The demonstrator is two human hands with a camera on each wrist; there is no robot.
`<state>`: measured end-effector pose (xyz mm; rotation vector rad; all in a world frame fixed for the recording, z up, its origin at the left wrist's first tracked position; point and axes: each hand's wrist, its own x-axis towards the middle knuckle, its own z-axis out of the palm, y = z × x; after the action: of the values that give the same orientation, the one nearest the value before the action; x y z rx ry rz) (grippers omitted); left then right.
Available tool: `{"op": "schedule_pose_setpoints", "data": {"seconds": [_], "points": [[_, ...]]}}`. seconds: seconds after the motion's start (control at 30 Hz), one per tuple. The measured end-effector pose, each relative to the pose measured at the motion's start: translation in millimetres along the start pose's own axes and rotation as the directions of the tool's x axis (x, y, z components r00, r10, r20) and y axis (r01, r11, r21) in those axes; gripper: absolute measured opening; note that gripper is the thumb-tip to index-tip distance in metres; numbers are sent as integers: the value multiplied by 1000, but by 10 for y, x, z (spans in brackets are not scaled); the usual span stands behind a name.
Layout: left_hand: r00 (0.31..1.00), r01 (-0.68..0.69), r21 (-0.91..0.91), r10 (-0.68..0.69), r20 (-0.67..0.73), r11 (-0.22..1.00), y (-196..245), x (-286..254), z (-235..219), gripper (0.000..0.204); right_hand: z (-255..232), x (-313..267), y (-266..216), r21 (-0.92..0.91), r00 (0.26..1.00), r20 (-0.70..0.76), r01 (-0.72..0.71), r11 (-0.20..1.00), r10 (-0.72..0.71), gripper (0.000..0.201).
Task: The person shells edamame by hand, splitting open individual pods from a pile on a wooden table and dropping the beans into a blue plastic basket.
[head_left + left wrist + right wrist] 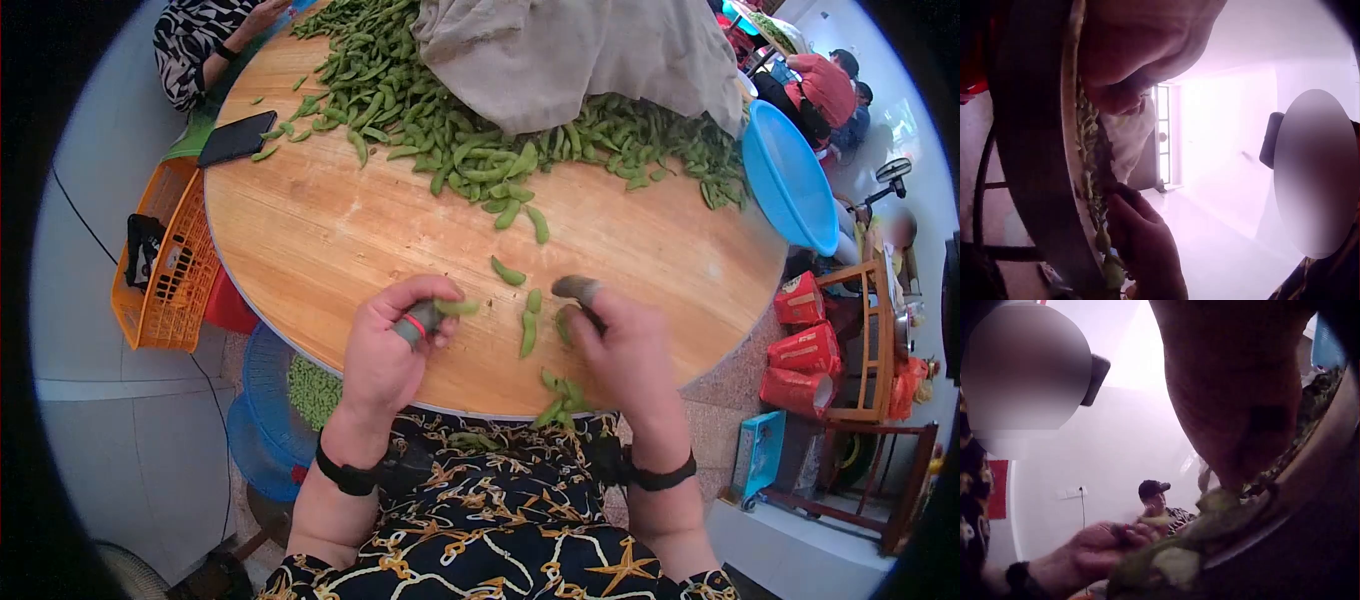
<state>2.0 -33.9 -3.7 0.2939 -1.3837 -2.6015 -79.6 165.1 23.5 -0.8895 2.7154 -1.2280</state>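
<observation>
My left hand (pixel 388 335) pinches a green soybean pod (pixel 457 307) over the near part of the round wooden table (pixel 330 235). A grey-green finger cover (pixel 416 322) with a red band sits on its thumb. To the right, my right hand (pixel 630 340) is low over the tabletop, its covered forefinger and its thumb apart. One pod (pixel 563 328) shows right at that thumb. Between the hands lie a few loose pods (pixel 528 333), with a small cluster (pixel 562 398) by the near edge. In the right wrist view, large blurred pods (pixel 1175 565) fill the foreground.
A big heap of pods (pixel 380 85) covers the far side, partly under a grey cloth (pixel 590 60). A phone (pixel 237 138) lies at the left edge; a blue basin (pixel 790 180) leans at the right. Orange crate (pixel 165 260) and blue baskets (pixel 262 400) stand left. Other people sit around.
</observation>
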Motion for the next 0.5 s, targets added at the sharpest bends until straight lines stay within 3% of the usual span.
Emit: {"op": "schedule_pose_setpoints", "data": {"seconds": [0.03, 0.07, 0.13, 0.2, 0.27, 0.3, 0.37, 0.43, 0.47, 0.5], "points": [[999, 13, 69, -10, -36, 998, 30, -27, 40, 23, -4, 27, -39, -228, 997, 44, 75, 971, -67, 11], [999, 11, 70, -9, -32, 997, 66, -77, 56, 23, 15, 49, -56, -229, 997, 40, 75, 971, -68, 11], [928, 310, 290, -355, 116, 905, 149, -186, 99, 28, 32, 120, -82, -412, 980, 182, 149, 899, -79, 12], [905, 275, 373, -370, 210, 886, 172, -227, 190, 31, 57, 177, -31, -459, 968, 233, 196, 867, -96, 12], [724, 280, 551, -550, 417, 786, 182, -258, 220, 28, 68, 200, -40, -498, 954, 283, 235, 835, -100, 13], [724, 174, 614, -523, 451, 770, 145, -264, 223, 26, 63, 207, -69, -484, 959, 275, 203, 851, -72, 12], [765, 167, 582, -477, 433, 796, 126, -264, 267, 25, 41, 191, -82, -474, 963, 265, 171, 864, -45, 12], [801, 227, 557, -479, 361, 799, 133, -240, 269, 24, 34, 166, -68, -232, 984, 60, 177, 957, -167, 10], [800, 224, 557, -477, 363, 800, 100, -246, 246, 24, 15, 148, -103, -234, 984, 58, 177, 956, -168, 10], [880, 132, 562, -357, 312, 816, 38, -243, 220, 22, -28, 146, -178, -308, 972, 201, 184, 933, -125, 9]]}}
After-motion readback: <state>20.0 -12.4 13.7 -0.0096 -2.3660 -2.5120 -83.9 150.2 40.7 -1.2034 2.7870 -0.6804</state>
